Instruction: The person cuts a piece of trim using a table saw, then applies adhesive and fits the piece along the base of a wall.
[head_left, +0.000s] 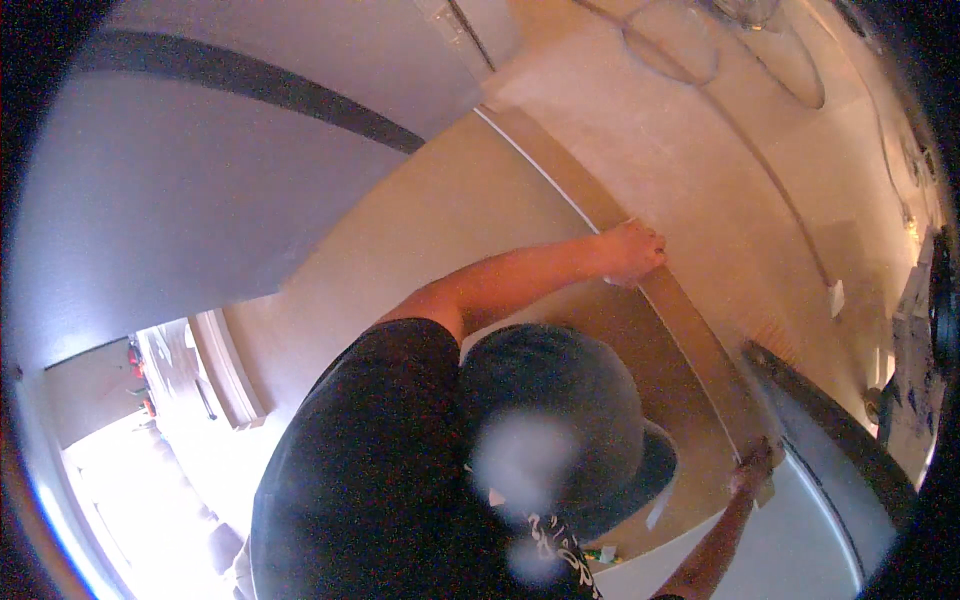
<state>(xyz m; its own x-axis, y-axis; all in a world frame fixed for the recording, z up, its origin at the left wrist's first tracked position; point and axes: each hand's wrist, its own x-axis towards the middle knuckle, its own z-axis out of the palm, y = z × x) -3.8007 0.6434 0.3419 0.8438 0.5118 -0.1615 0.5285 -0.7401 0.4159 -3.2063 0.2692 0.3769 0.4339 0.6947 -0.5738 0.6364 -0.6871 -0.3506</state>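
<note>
Closest to the camera, judging by scale: a co-worker's dark grey cap (565,385) and black short-sleeved shirt (370,450), filling much of the lower middle. Beyond these, slanting from upper middle to lower right, a long, narrow brown strip (700,350), perhaps of board.

Co-worker's upper hand (632,250) curled over the strip partway along, seemingly clamped on it; co-worker's lower hand (752,466) at the lower right end, touching but dim, so impossible to tell whether gripping or merely pressing. Wearer's own hands out of view, so no telling their grip.

Probably light for such length, stiff across the width yet apt to bow or twist lengthwise; perhaps fairly smooth, with corners easily dented. Best held at two well-spread places, fingers wrapped around the long edges; worst held by one end alone.

To the right, a thin dark cord (795,215) with a white tag (836,298) near its end. By the strip's lower end, a dark curved piece (840,430), leaving little room for knuckles, and a pale panel (790,540) behind the lower forearm. At upper left, a large grey panel (170,200) crossed by a black band (260,88). Chief obstruction: cap and shoulders, plus whitish blurs (525,460) clouding the view.
</note>
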